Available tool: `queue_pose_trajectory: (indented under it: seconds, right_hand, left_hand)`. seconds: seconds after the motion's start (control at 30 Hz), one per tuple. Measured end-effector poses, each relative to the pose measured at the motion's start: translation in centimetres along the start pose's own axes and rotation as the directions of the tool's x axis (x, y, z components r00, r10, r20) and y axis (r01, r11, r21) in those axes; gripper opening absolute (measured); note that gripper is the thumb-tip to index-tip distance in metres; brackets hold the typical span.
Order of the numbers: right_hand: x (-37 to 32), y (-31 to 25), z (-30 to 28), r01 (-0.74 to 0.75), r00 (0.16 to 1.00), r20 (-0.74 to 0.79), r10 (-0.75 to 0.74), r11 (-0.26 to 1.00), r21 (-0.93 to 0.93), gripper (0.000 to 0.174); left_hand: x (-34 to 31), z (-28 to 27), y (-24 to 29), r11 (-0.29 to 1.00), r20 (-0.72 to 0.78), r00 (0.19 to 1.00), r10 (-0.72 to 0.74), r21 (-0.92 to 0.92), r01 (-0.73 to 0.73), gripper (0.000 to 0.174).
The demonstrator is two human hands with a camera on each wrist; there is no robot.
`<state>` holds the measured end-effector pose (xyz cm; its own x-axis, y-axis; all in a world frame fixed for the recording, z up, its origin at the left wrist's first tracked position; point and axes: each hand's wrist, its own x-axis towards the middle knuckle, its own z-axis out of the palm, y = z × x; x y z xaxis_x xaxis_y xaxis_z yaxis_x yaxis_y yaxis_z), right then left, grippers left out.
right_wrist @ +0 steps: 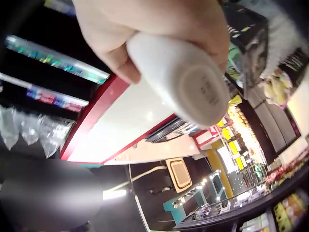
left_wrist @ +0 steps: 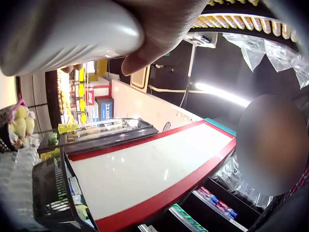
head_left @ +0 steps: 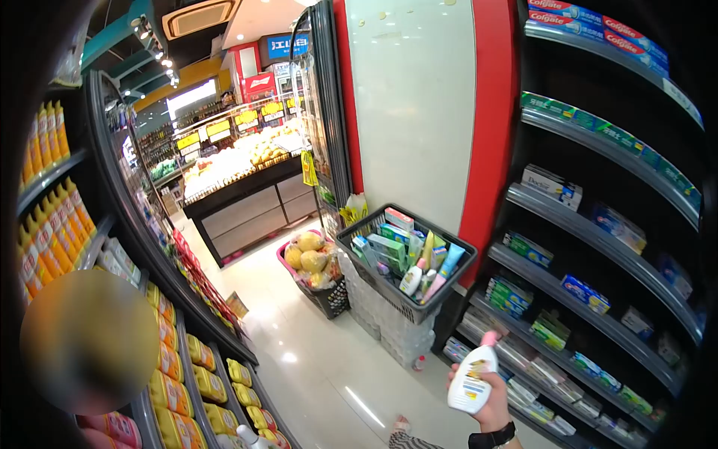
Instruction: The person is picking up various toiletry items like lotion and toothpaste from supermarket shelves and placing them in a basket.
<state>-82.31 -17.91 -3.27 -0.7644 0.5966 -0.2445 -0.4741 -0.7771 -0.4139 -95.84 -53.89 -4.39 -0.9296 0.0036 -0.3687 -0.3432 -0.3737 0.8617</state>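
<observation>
In the head view my right hand (head_left: pixel 491 400) grips a white bottle (head_left: pixel 471 383) with a pink cap and a printed label, held up in front of the right-hand shelves. The right wrist view shows the base of this white bottle (right_wrist: pixel 193 89), with fingers wrapped about its side. My left hand (left_wrist: pixel 166 26) holds a smooth, pale grey-white bottle (left_wrist: pixel 77 36) in the left wrist view. Only the top of that bottle (head_left: pixel 248 436) shows at the bottom edge of the head view, where the left hand itself is hidden.
A black basket (head_left: pixel 374 280) of toothpaste boxes, tubes and bottles rests on stacked clear-wrapped packs (head_left: pixel 366 303). A second basket (head_left: pixel 333 298) with bagged yellow fruit stands beside it. Toothpaste shelves (head_left: pixel 591 217) rise at right; yellow packs (head_left: pixel 168 389) line the left shelves.
</observation>
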Motion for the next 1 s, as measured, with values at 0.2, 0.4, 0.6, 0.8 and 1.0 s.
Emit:
queue_pose_trajectory:
  seconds: [0.2,0.4,0.6,0.8,1.0]
  right_hand:
    - [5.2,-7.2,7.4,0.432,0.354,0.915,-0.192,0.902,0.022,0.062]
    - [9.7,-12.5,17.5,0.593,-0.199,0.971,-0.133,0.773,0.227,0.025]
    - [16.6,-14.2,16.9,0.744,-0.008,0.985,-0.174,0.657,0.122,0.027]
    - [26.3,-13.4,19.9,0.785,-0.034,0.996,-0.077,0.615,0.075,0.030]
    - [39.7,-11.4,24.2,0.717,0.184,0.978,-0.095,0.694,-0.067,0.035]
  left_hand:
    - [9.2,13.7,0.7,0.980,0.254,0.967,-0.020,0.197,-0.031,0.045]
    - [15.5,28.3,-2.0,0.983,0.546,0.830,0.113,0.060,-0.173,0.071]
    - [22.7,37.8,-5.9,0.997,0.662,0.748,-0.037,0.070,-0.013,0.068]
    - [33.0,47.2,-6.3,0.986,0.766,0.621,-0.167,0.148,0.083,0.068]
    - [45.4,56.2,-2.5,0.984,0.835,0.521,-0.176,0.158,0.079,0.071]
